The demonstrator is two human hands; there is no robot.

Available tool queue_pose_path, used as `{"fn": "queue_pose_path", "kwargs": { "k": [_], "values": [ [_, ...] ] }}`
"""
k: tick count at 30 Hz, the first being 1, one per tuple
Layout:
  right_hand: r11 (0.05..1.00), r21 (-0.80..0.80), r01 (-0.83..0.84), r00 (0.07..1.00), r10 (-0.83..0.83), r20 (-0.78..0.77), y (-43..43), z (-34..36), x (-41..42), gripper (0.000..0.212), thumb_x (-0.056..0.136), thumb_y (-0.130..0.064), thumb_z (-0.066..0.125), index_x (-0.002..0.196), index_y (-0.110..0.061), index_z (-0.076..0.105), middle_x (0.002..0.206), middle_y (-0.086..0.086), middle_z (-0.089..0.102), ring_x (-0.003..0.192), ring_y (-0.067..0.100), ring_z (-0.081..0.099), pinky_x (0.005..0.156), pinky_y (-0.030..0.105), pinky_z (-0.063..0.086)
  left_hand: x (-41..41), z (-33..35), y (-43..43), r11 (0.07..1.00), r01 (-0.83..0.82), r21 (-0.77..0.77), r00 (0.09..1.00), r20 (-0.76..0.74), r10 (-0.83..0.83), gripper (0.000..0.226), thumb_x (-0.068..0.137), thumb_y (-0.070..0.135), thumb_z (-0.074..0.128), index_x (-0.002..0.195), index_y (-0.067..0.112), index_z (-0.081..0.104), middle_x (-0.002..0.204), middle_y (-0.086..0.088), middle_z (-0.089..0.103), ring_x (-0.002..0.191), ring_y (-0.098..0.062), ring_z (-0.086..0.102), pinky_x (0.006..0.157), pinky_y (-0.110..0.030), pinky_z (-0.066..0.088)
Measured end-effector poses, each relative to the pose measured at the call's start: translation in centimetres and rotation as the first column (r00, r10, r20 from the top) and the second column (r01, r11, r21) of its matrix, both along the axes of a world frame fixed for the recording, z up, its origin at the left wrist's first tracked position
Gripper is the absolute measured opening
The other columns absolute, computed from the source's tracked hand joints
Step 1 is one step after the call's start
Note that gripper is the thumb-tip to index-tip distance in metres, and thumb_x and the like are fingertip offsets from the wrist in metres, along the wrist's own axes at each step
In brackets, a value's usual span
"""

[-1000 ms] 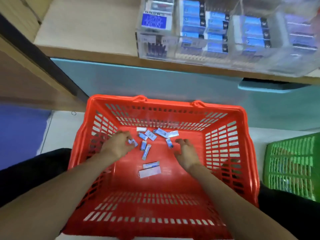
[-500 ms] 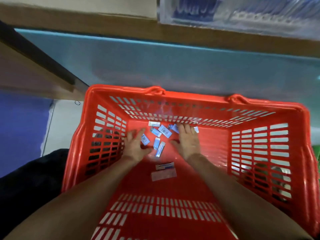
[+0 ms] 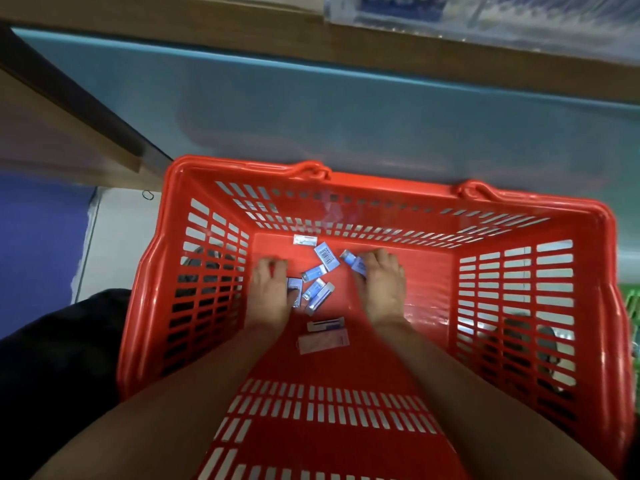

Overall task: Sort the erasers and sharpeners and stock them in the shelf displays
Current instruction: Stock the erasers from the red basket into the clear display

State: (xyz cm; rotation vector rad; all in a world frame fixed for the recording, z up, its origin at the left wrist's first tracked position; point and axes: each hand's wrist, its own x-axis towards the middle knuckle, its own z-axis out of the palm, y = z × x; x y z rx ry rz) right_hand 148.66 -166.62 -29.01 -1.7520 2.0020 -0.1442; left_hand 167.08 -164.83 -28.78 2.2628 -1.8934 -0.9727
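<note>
Head view. Nearest: two flat packets (image 3: 323,336), crosswise on the red basket (image 3: 426,271) floor. Then left hand (image 3: 268,296), clamped on a dark eraser (image 3: 293,288). Right hand (image 3: 382,285) curled over a blue eraser (image 3: 352,262), grip too blurred to tell. Between them: loose erasers (image 3: 313,291), long axes slanting away, closer to the left hand.

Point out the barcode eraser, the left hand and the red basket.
barcode eraser (image 3: 326,257), head view, on its white barcode label.
left hand (image 3: 269,294), head view, on the back of the hand.
red basket (image 3: 398,186), head view, on its far rim.
</note>
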Motion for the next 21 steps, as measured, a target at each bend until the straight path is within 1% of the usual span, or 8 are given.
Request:
{"fn": "queue_pose_path", "kwargs": {
  "k": [2, 4, 6, 9, 11, 14, 19, 21],
  "values": [
    [0.988, -0.056, 0.144, 0.99, -0.143, 0.015, 0.4, 0.2, -1.1, 0.023, 0.083, -0.014, 0.064, 0.102, -0.001, 0.061, 0.104, 0.02, 0.056, 0.095, 0.038, 0.05, 0.081, 0.042, 0.039, -0.5, 0.4, 0.5, 0.99, -0.143, 0.005, 0.987, 0.079, 0.142, 0.061, 0.081, 0.026, 0.07, 0.131, 0.008, 0.041, 0.133, -0.016, 0.035, 0.123, -0.032, 0.037, 0.104, -0.038, 0.031],
    [0.955, -0.002, 0.296, 0.95, -0.294, 0.106, 0.4, -0.1, -2.0, 0.023, 0.083, -0.006, 0.06, 0.104, 0.003, 0.057, 0.109, 0.023, 0.052, 0.1, 0.039, 0.048, 0.087, 0.041, 0.036, -1.0, 0.5, 0.8, 0.95, -0.305, 0.071, 0.952, 0.023, 0.304, 0.067, 0.078, 0.03, 0.074, 0.13, 0.003, 0.041, 0.132, -0.019, 0.036, 0.123, -0.035, 0.038, 0.104, -0.039, 0.031],
    [0.928, 0.066, 0.367, 0.901, -0.373, 0.223, 0.5, -0.5, -2.3, 0.026, 0.083, -0.005, 0.06, 0.107, 0.004, 0.054, 0.111, 0.023, 0.05, 0.104, 0.039, 0.048, 0.091, 0.038, 0.035, -1.2, 0.2, 0.9, 0.92, -0.373, 0.116, 0.926, -0.018, 0.378, 0.072, 0.074, 0.029, 0.078, 0.128, 0.001, 0.042, 0.129, -0.021, 0.038, 0.12, -0.037, 0.041, 0.102, -0.039, 0.033],
    [0.89, 0.112, 0.443, 0.857, -0.457, 0.24, 0.3, -1.0, -1.4, 0.057, 0.079, -0.026, 0.074, 0.12, 0.004, 0.048, 0.118, 0.022, 0.047, 0.11, 0.036, 0.043, 0.096, 0.039, 0.033, -1.3, -0.3, 0.7, 0.893, -0.418, 0.17, 0.903, -0.028, 0.428, 0.072, 0.07, 0.026, 0.081, 0.124, -0.001, 0.043, 0.126, -0.023, 0.043, 0.119, -0.037, 0.042, 0.1, -0.038, 0.032],
    [0.853, 0.124, 0.507, 0.84, -0.521, 0.148, -0.4, -1.3, -0.7, 0.069, 0.077, -0.039, 0.074, 0.124, 0.001, 0.043, 0.123, 0.021, 0.044, 0.113, 0.036, 0.04, 0.098, 0.039, 0.028, -1.4, -0.4, 0.4, 0.877, -0.436, 0.199, 0.895, 0.0, 0.445, 0.07, 0.069, 0.027, 0.082, 0.121, -0.003, 0.044, 0.125, -0.024, 0.046, 0.119, -0.036, 0.042, 0.099, -0.038, 0.032],
    [0.877, 0.128, 0.463, 0.886, -0.461, -0.043, -1.2, -1.5, 0.2, 0.057, 0.088, -0.039, 0.06, 0.124, 0.0, 0.038, 0.128, 0.021, 0.038, 0.115, 0.037, 0.036, 0.095, 0.037, 0.02, -1.2, -0.3, -0.1, 0.868, -0.431, 0.247, 0.899, 0.037, 0.436, 0.074, 0.069, 0.032, 0.082, 0.122, -0.003, 0.046, 0.125, -0.023, 0.047, 0.119, -0.035, 0.043, 0.099, -0.038, 0.036],
    [0.926, 0.134, 0.354, 0.932, -0.36, 0.027, -0.7, -1.9, -0.2, 0.032, 0.091, -0.004, 0.048, 0.122, 0.001, 0.044, 0.126, 0.024, 0.038, 0.112, 0.042, 0.04, 0.096, 0.041, 0.03, -0.9, -0.9, -0.2, 0.873, -0.381, 0.306, 0.915, -0.009, 0.403, 0.056, 0.063, 0.035, 0.083, 0.104, 0.004, 0.063, 0.112, -0.018, 0.06, 0.101, -0.031, 0.059, 0.09, -0.039, 0.049],
    [0.938, 0.102, 0.331, 0.929, -0.342, 0.138, 0.0, -1.9, -0.9, 0.029, 0.09, -0.002, 0.048, 0.119, 0.001, 0.05, 0.122, 0.023, 0.041, 0.109, 0.04, 0.044, 0.096, 0.038, 0.034, -0.9, -0.9, -0.1, 0.879, -0.364, 0.309, 0.92, -0.025, 0.39, 0.048, 0.065, 0.034, 0.082, 0.1, 0.005, 0.065, 0.109, -0.017, 0.063, 0.097, -0.03, 0.061, 0.087, -0.037, 0.049]
  ]
}}
